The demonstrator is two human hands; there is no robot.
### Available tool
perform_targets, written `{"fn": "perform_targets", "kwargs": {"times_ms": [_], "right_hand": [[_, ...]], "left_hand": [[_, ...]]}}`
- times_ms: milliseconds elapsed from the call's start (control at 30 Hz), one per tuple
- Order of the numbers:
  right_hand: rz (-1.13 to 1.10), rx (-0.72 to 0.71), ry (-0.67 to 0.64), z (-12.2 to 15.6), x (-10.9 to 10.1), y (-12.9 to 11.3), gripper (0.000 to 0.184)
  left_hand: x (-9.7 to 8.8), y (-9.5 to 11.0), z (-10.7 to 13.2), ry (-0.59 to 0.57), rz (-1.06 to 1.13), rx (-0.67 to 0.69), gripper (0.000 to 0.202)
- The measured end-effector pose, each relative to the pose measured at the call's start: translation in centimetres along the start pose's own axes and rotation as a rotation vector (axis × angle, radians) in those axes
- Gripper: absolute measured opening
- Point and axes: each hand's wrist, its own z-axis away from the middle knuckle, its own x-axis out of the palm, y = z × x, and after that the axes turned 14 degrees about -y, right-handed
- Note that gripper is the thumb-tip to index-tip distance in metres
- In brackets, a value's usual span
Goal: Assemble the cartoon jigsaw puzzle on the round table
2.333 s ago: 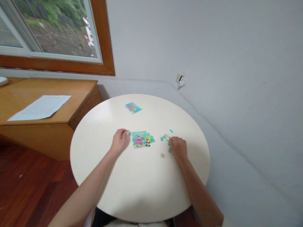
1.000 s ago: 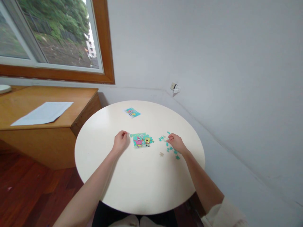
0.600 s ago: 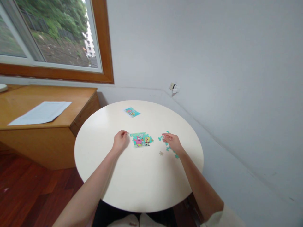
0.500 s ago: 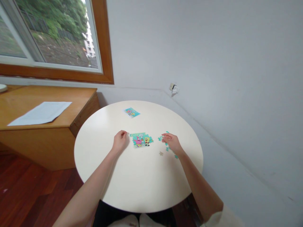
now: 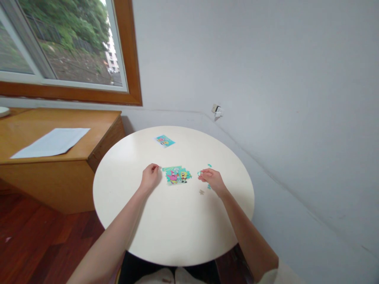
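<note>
A partly assembled cartoon jigsaw puzzle (image 5: 177, 174) lies in the middle of the round cream table (image 5: 166, 228). My left hand (image 5: 150, 176) rests curled at the puzzle's left edge, fingertips touching it. My right hand (image 5: 211, 180) is to the right of the puzzle, fingers pinched over loose teal pieces (image 5: 204, 173); a small piece seems to be between the fingertips. One brown, face-down piece (image 5: 201, 192) lies just in front of that hand.
A small picture card (image 5: 164, 141) lies at the table's far side. A wooden desk (image 5: 53, 157) with a sheet of paper (image 5: 50, 142) stands to the left under a window (image 5: 59, 43). Grey walls meet behind the table; a wall socket (image 5: 216, 110) sits in the corner.
My right hand has moved left from the loose pieces toward the puzzle, now pinched. The left hand has stayed at the puzzle's left edge.
</note>
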Motion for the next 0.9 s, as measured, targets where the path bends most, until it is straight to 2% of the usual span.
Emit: {"fn": "perform_targets", "kwargs": {"times_ms": [233,433,733,900], "right_hand": [[0.081,-0.034,-0.014,0.1,0.6,0.7,0.031],[0.22,-0.105,-0.136,0.2,1.2,0.7,0.026],[0.182,-0.092,-0.08,-0.9,2.1,1.7,0.016],[0.31,-0.123,-0.067,-1.3,2.3,1.8,0.01]], "left_hand": [[0.0,0.5,0.1,0.01,0.022,-0.019,0.018],[-0.1,0.4,0.1,0.001,0.018,-0.022,0.018],[-0.1,0.6,0.2,0.01,0.03,-0.022,0.018],[-0.1,0.5,0.2,0.011,0.013,-0.022,0.018]]}}
